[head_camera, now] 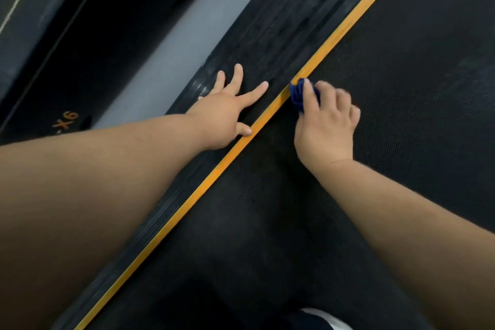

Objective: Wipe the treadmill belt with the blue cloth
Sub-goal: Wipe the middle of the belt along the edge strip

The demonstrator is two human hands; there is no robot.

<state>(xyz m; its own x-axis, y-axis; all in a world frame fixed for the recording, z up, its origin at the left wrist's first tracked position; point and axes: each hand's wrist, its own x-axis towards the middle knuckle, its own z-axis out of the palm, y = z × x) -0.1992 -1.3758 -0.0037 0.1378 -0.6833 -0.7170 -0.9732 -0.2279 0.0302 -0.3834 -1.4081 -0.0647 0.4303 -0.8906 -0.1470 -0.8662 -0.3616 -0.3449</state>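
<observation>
The black textured treadmill belt [401, 88] fills the right and lower part of the view. My right hand [328, 126] grips a bunched blue cloth [297, 92] and holds it down on the belt, right beside the yellow stripe [214, 174] at the belt's left border. Most of the cloth is hidden under my fingers. My left hand [230, 112] lies flat with fingers spread on the ribbed black side rail [281, 35], thumb touching the yellow stripe.
Left of the side rail runs a strip of grey floor [187, 35]. Beyond it is another dark machine base [67, 61] with orange lettering [67, 122]. A bit of white fabric [326, 319] shows at the bottom edge.
</observation>
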